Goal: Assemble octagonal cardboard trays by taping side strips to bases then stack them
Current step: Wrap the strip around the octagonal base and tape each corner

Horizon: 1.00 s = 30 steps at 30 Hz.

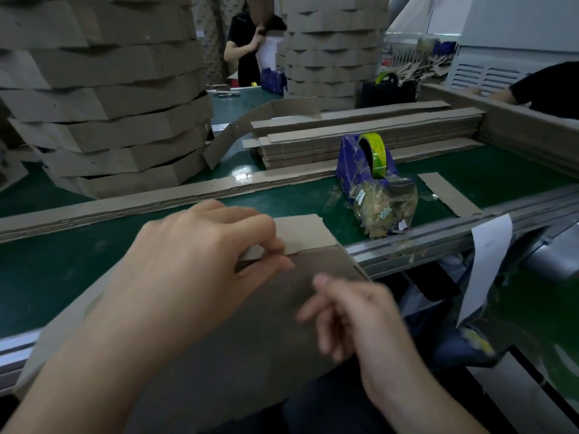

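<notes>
Head view: my left hand (200,261) pinches one end of a side strip (300,233) against the far edge of the base (250,355), which overhangs the green table (47,270). My right hand (354,314) hovers over the base, blurred and loosely curled; I cannot tell if it holds tape. I judge this tray barely begun, with taping and stacking left. Finished trays (119,104) tower at left.

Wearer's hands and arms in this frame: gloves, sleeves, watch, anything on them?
Nothing worn. Left hand and right hand are bare, with no gloves, rings or watch visible. Both forearms are bare too; no sleeve enters the frame. The right hand is motion-blurred.
</notes>
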### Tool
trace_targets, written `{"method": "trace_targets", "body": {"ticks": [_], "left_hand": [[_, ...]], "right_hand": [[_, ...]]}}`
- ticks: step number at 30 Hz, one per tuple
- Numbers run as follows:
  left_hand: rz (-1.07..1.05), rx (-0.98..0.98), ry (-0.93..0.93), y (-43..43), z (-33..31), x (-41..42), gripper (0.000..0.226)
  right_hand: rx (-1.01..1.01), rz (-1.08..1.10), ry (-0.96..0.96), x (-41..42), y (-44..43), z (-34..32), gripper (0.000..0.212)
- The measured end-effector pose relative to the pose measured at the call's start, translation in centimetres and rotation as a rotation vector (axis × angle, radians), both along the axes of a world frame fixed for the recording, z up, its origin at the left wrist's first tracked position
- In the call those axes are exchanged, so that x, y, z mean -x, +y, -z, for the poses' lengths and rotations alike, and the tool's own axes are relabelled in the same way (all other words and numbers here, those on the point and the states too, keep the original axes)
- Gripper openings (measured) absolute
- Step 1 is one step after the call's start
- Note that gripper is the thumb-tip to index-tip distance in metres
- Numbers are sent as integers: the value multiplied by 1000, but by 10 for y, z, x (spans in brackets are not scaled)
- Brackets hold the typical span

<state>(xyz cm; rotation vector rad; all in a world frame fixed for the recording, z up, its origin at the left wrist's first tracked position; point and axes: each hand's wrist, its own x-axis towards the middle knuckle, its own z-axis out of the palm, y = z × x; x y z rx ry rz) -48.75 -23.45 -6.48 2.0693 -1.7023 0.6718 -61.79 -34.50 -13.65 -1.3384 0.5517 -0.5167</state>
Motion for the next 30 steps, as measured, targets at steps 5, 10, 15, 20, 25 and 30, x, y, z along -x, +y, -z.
{"method": "trace_targets", "body": {"ticks": [5,10,15,20,25,30], "left_hand": [[-83,-152,-80,1,3,-1,35],[-97,-259,-151,1,2,-5,56],[-74,-251,-16,-1,-8,0,35],[-104,-224,32,-11,-7,0,31],[-116,-252,81,-15,-3,-7,38],[-119,-233,85,-12,-3,-6,35]], "right_hand": [[86,119,-137,-3,-25,-17,40],[153,204,-183,1,-35,-18,39],[439,610,-125,3,-104,-28,19],[491,618,295,-8,-186,-29,25],[318,448,402,-23,-197,-32,30],[74,440,289,-28,-205,-37,26]]}}
